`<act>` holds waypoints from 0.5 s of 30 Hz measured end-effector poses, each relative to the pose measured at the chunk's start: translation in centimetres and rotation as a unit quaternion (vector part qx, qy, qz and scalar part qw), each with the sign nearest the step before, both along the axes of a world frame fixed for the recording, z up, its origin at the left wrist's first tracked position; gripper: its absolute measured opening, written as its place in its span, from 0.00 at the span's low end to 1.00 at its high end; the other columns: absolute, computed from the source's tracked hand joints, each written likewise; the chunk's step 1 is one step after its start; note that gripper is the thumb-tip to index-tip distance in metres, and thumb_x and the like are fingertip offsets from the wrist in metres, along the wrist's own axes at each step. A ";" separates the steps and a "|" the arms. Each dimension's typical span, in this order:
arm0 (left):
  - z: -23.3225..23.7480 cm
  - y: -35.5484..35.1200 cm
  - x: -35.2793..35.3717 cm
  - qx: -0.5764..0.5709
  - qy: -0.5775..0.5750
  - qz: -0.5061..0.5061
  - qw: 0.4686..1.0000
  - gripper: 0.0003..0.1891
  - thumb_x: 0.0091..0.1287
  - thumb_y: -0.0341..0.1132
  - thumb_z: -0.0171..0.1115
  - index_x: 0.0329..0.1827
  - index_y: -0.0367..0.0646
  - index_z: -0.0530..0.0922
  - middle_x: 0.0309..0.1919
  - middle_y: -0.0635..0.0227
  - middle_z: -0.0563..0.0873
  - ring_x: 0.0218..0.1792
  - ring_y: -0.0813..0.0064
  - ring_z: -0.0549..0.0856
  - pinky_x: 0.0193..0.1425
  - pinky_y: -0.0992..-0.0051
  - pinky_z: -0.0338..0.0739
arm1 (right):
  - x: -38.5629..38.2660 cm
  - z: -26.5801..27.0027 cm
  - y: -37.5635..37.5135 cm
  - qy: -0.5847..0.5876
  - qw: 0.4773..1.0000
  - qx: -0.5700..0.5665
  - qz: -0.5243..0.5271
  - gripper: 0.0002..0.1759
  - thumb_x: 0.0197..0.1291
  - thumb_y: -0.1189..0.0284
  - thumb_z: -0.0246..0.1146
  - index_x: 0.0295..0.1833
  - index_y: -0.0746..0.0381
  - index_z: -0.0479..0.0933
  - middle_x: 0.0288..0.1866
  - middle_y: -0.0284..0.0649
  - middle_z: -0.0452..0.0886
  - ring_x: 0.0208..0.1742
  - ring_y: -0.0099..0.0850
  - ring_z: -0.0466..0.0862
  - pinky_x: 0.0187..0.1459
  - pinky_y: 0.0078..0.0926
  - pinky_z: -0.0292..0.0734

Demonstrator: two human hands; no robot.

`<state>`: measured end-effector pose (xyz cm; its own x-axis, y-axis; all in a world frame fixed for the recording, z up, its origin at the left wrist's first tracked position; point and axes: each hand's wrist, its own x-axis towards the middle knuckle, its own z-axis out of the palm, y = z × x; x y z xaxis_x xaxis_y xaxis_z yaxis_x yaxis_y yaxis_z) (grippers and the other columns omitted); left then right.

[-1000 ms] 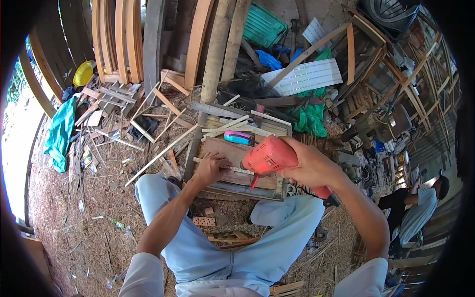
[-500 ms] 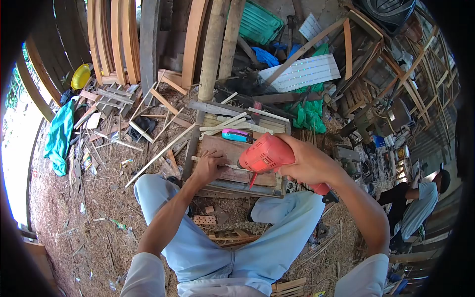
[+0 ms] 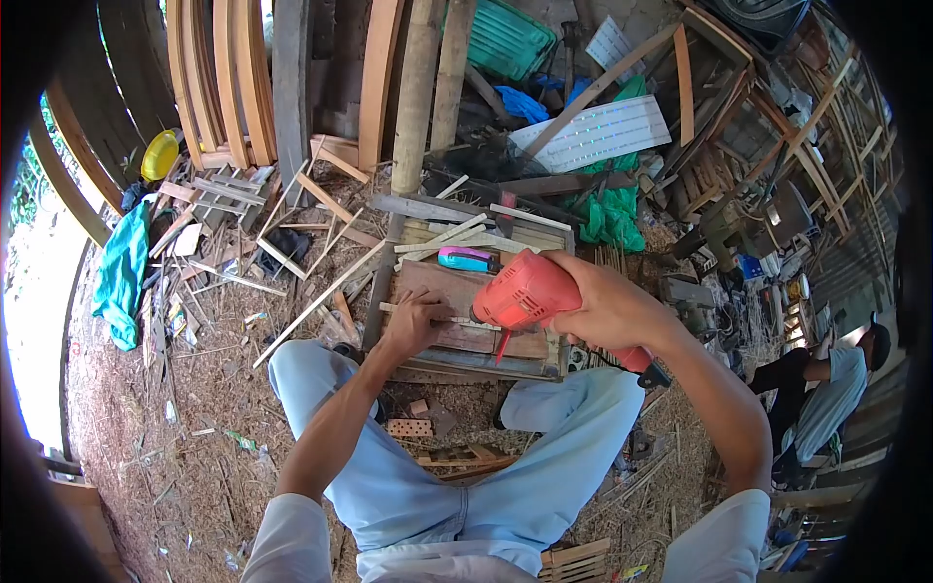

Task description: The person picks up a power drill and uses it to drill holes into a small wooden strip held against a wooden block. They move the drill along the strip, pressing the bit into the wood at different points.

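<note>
My right hand [image 3: 610, 309] is wrapped around the grip of a red power drill [image 3: 525, 291], whose front end points left and down over the low wooden workbench [image 3: 391, 255]. The drill's tip is hard to make out. With its fingers closed, my left hand [image 3: 416, 317] presses a thin wooden strip [image 3: 462, 321] onto a brown board [image 3: 437, 282] lying on the bench. The strip's right part runs up to the front of the drill. Just behind the drill lies a pink and blue tape measure [image 3: 468, 258], close to several loose pale strips [image 3: 457, 233].
Wood scraps and shavings cover the ground [image 3: 214, 418]. A perforated brick [image 3: 409, 428] lies between my feet. Long planks [image 3: 384, 87] lean at the back, near a green crate [image 3: 510, 41] and a white panel [image 3: 598, 134]. Another person [image 3: 826, 389] sits at the right.
The whole view has shifted slightly. Both hands, the drill and the strip keep nearly the same places relative to the bench.
</note>
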<state>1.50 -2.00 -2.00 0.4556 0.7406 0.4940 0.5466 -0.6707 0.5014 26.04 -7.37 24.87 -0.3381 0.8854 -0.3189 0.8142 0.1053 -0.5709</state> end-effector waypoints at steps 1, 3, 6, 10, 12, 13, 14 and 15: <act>-0.1 0.0 0.0 0.000 0.000 0.000 1.000 0.11 0.48 0.33 0.77 0.35 0.49 0.89 0.36 0.77 0.86 0.43 0.70 0.81 0.48 0.66 0.73 | -0.1 0.1 0.0 -0.004 1.000 -0.005 -0.002 0.44 0.53 0.75 0.66 0.77 0.59 0.60 0.36 0.43 0.85 0.26 0.28 0.83 0.30 0.30 0.80; -0.2 0.1 0.0 0.003 -0.001 0.001 1.000 0.11 0.48 0.34 0.77 0.35 0.49 0.89 0.36 0.77 0.86 0.42 0.70 0.81 0.48 0.66 0.73 | -0.1 0.2 0.0 -0.007 1.000 -0.009 -0.005 0.44 0.53 0.76 0.66 0.77 0.59 0.59 0.36 0.43 0.85 0.26 0.28 0.84 0.30 0.30 0.80; -0.3 0.1 0.0 0.008 -0.003 0.000 1.000 0.10 0.48 0.35 0.77 0.35 0.49 0.89 0.36 0.77 0.86 0.42 0.69 0.81 0.47 0.66 0.73 | 0.0 0.3 0.1 -0.018 1.000 -0.009 -0.002 0.45 0.52 0.76 0.66 0.77 0.59 0.59 0.36 0.43 0.85 0.27 0.28 0.84 0.31 0.30 0.80; -0.2 0.1 -0.1 0.005 -0.001 -0.001 1.000 0.10 0.48 0.35 0.77 0.34 0.49 0.89 0.35 0.77 0.86 0.42 0.69 0.81 0.47 0.66 0.73 | 0.3 0.0 0.2 -0.014 1.000 -0.011 -0.009 0.44 0.52 0.76 0.67 0.77 0.60 0.60 0.36 0.42 0.85 0.27 0.28 0.84 0.30 0.30 0.80; -0.1 0.1 0.0 0.010 0.003 0.002 1.000 0.10 0.48 0.35 0.77 0.34 0.49 0.89 0.35 0.77 0.85 0.41 0.69 0.81 0.47 0.66 0.74 | 0.4 0.0 0.1 -0.016 1.000 -0.010 -0.010 0.44 0.52 0.75 0.67 0.77 0.61 0.60 0.36 0.42 0.85 0.27 0.28 0.84 0.30 0.30 0.80; -0.1 0.1 0.0 0.010 0.003 0.001 1.000 0.10 0.48 0.35 0.77 0.34 0.49 0.89 0.35 0.77 0.85 0.41 0.69 0.81 0.47 0.66 0.74 | 0.3 0.0 0.1 -0.012 1.000 -0.011 -0.013 0.44 0.51 0.75 0.67 0.77 0.61 0.60 0.36 0.43 0.85 0.27 0.28 0.84 0.30 0.30 0.80; -0.1 0.1 0.0 0.008 0.002 0.000 1.000 0.10 0.48 0.34 0.77 0.34 0.49 0.89 0.35 0.77 0.85 0.41 0.69 0.81 0.47 0.66 0.74 | 0.3 0.0 0.1 -0.006 1.000 -0.011 -0.016 0.44 0.51 0.75 0.67 0.76 0.61 0.60 0.36 0.43 0.85 0.26 0.29 0.84 0.30 0.30 0.80; -0.1 0.1 0.0 0.007 0.000 -0.001 1.000 0.10 0.47 0.34 0.77 0.34 0.49 0.89 0.35 0.77 0.85 0.40 0.69 0.81 0.46 0.67 0.74 | 0.3 -0.2 0.1 -0.005 1.000 -0.011 -0.016 0.44 0.51 0.75 0.67 0.76 0.61 0.60 0.36 0.43 0.85 0.26 0.29 0.84 0.30 0.30 0.80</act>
<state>1.49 -1.93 -2.08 0.4569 0.7330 0.5040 0.5463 -0.6783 0.4913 26.31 -7.23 24.70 -0.3058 0.8886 -0.3418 0.8227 0.0659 -0.5647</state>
